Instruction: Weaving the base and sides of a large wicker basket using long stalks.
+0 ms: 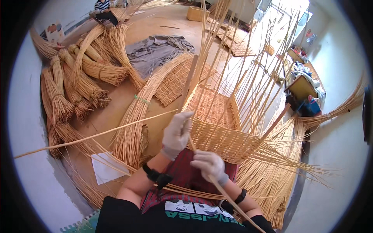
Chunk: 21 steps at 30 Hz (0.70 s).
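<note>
A half-woven wicker basket (217,134) stands in front of my lap, its floor and near wall woven and many tall loose stakes rising from its edges. My left hand (175,136), in a white glove, is closed at the basket's near left corner; what its fingers pinch is hidden. In my right hand (209,165), also gloved, a pale wicker rod (235,204) is gripped. It runs from beside my left hand down past my right forearm. Another long rod (97,133) stretches from the left to that same corner. Flat wooden slats (189,83) stand at the basket's corners.
Tied wicker bundles (83,83) lie at the left, and a loose bundle (134,124) nearer me. Beyond are a grey cloth (157,52) and a woven panel (175,83). More rods (278,171) spread at the right. A person (104,11) sits far left.
</note>
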{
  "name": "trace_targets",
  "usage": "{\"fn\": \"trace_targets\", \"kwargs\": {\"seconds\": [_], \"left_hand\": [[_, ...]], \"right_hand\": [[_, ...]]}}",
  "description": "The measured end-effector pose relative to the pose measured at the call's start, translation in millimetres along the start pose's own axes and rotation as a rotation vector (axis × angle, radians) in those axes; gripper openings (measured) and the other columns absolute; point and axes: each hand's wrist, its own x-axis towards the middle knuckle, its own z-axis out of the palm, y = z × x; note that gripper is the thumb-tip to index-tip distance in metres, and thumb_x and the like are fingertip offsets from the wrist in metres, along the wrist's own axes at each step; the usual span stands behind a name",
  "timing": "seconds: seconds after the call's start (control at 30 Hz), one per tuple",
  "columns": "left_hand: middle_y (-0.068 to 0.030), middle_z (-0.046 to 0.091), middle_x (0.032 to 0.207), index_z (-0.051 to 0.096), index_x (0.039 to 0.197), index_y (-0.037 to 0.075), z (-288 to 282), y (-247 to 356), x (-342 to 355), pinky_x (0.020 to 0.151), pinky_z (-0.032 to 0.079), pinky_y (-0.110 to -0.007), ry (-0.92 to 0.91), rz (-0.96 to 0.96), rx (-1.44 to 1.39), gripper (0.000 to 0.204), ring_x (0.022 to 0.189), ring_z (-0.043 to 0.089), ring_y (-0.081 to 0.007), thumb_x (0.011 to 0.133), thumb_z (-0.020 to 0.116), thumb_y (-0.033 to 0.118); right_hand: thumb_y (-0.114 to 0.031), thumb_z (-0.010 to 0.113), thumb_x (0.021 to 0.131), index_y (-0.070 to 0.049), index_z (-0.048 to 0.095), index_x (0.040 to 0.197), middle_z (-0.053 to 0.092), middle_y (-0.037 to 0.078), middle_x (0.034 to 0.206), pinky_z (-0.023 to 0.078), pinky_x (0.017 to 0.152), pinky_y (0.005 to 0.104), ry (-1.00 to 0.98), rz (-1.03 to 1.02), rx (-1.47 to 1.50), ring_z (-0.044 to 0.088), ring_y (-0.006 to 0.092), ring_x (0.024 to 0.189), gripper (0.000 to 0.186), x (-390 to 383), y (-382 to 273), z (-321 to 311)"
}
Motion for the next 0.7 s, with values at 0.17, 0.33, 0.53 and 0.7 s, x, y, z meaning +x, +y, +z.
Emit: {"fn": "trace_targets", "kwargs": {"seconds": [0.17, 0.33, 0.53, 0.7], "left_hand": [[-0.0066, 0.067, 0.102, 0.064, 0.116, 0.003, -17.3, -71.3, -56.8, 0.07, 0.052, -0.027, 0.25, -0.227, -0.188, 0.016, 0.084, 0.063, -0.0122, 0.1, 0.061, 0.0], [-0.0103, 0.065, 0.102, 0.065, 0.118, 0.007, 9.9, -40.8, -73.0, 0.078, 0.052, -0.028, -0.178, -0.023, 0.089, 0.026, 0.09, 0.065, -0.0152, 0.095, 0.062, -0.005], [-0.0167, 0.071, 0.109, 0.064, 0.127, 0.014, 6.3, -22.4, 45.3, 0.077, 0.057, -0.041, -0.091, 0.018, 0.225, 0.032, 0.086, 0.07, -0.0339, 0.097, 0.06, 0.007], [-0.0184, 0.073, 0.104, 0.068, 0.116, 0.014, 23.7, -101.4, 41.7, 0.078, 0.055, -0.046, -0.431, -0.154, 0.249, 0.024, 0.085, 0.07, -0.0347, 0.101, 0.049, 0.016]], "right_hand": [[-0.017, 0.069, 0.082, -0.014, 0.07, 0.1, 0.07, 0.01, 0.098, 0.059, 0.071, 0.0377, -0.277, 0.195, 0.178, 0.07, 0.0289, 0.086, 0.019, 75.5, -34.0, -3.0], [-0.011, 0.058, 0.104, -0.006, 0.059, 0.103, 0.067, 0.007, 0.092, 0.059, 0.068, 0.0349, 0.915, 0.599, 0.434, 0.069, 0.0188, 0.078, 0.005, 103.7, 64.1, -16.1], [-0.015, 0.057, 0.106, -0.007, 0.058, 0.111, 0.068, 0.008, 0.093, 0.062, 0.07, 0.0353, 0.861, 0.842, 0.638, 0.071, 0.0202, 0.076, 0.009, 36.9, 100.2, -5.8], [-0.01, 0.058, 0.103, -0.004, 0.061, 0.104, 0.064, 0.002, 0.083, 0.051, 0.076, 0.0267, 0.452, 0.701, 0.344, 0.06, 0.0128, 0.078, 0.006, 126.4, 89.4, -34.2]]}}
